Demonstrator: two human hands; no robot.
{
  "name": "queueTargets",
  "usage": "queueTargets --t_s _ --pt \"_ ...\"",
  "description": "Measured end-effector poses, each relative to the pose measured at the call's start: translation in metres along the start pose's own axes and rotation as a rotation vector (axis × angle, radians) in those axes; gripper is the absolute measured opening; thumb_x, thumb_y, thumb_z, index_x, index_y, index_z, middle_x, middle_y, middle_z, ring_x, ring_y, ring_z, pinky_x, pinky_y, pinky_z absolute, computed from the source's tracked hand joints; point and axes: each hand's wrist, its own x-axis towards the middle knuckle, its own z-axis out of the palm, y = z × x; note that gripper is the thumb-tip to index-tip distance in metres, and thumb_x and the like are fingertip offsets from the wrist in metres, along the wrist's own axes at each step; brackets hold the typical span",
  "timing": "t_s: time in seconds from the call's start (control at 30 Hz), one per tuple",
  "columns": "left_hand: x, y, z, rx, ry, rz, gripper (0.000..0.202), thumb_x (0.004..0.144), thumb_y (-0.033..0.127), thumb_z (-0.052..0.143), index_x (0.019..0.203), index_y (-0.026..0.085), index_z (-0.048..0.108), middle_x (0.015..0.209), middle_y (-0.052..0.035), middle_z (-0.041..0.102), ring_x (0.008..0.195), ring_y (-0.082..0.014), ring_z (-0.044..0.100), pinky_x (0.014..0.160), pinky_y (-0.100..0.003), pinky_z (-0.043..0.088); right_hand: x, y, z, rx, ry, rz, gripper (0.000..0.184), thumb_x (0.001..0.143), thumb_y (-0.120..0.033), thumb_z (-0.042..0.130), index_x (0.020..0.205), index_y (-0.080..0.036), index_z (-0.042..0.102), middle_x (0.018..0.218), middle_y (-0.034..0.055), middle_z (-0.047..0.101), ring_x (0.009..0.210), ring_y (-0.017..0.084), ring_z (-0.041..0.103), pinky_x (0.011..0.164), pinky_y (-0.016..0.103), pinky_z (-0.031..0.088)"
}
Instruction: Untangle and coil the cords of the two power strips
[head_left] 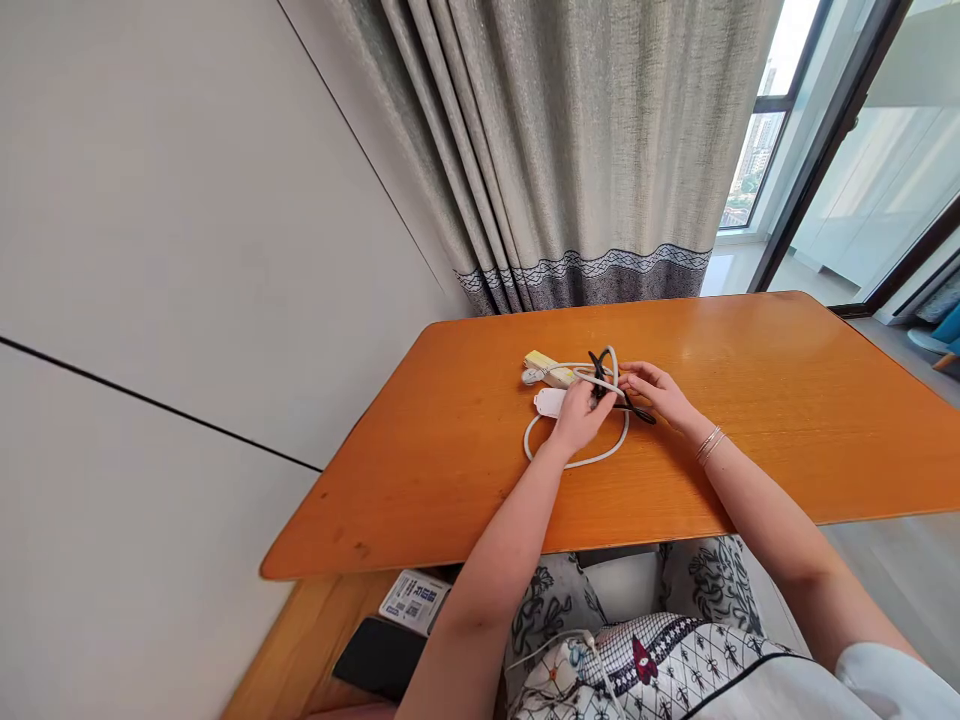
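Note:
A tangle of white cable [596, 459] and black cable [643, 414] lies on the wooden table. My left hand [579, 418] is closed around the tangle where the two cables cross; its fingertips are partly hidden by the loops. To its right, my right hand [664, 397] has its fingertips bent in at the white loop and appears to pinch it. A yellow-and-white power strip [551, 368] lies just behind my left hand, with a white plug [532, 377] at its left end. Beside my left hand rests a small white flat piece [549, 402], partly covered.
The orange-brown table [750, 400] has rounded corners and meets a pale wall [187, 250] on the left. A grey curtain [600, 150] hangs behind it. Below the near left edge are a dark flat object [381, 657] and a printed white box [415, 600].

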Motion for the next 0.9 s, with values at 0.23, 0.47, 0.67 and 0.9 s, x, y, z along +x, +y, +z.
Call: queueTargets --t_s 0.23,0.47,0.67,0.9 --pt "0.006 -0.009 -0.006 -0.23 0.195 -0.121 0.026 0.087 0.046 0.062 0.087 0.02 0.061 0.085 -0.004 0.068 0.083 -0.0181 0.063 0.08 -0.031 0.051 -0.008 -0.001 0.005 -0.223 -0.211 0.016 0.053 0.067 -0.048 0.082 0.107 -0.015 0.067 0.105 0.0081 0.071 0.077 0.014 0.063 0.072 0.029 0.053" --pt "0.012 -0.013 -0.018 -0.597 0.227 -0.204 0.047 0.078 0.058 0.069 0.103 0.019 0.064 0.077 -0.0016 0.061 0.072 -0.0163 0.063 0.07 -0.029 0.053 -0.015 -0.008 0.006 -0.31 -0.456 0.052 0.031 0.075 -0.03 0.069 0.102 -0.016 0.066 0.07 -0.0027 0.065 0.062 0.011 0.056 0.067 0.026 0.048" --pt "0.015 -0.015 -0.027 -0.759 0.422 -0.22 0.05 0.064 0.051 0.084 0.097 0.018 0.068 0.062 0.0057 0.048 0.054 -0.007 0.046 0.053 -0.02 0.043 -0.013 -0.016 -0.015 -0.836 -0.233 -0.026 0.022 0.081 -0.019 0.06 0.101 -0.018 0.069 0.078 -0.0005 0.069 0.067 0.012 0.058 0.066 0.024 0.041" --pt "0.018 -0.007 -0.029 -0.918 0.519 -0.242 0.041 0.057 0.037 0.088 0.086 0.017 0.067 0.058 0.0066 0.047 0.048 -0.0035 0.038 0.045 -0.018 0.029 -0.011 -0.002 0.001 -0.993 -0.347 0.032 0.05 0.08 -0.054 0.073 0.114 -0.018 0.066 0.106 0.0089 0.071 0.089 0.02 0.066 0.074 0.027 0.046"
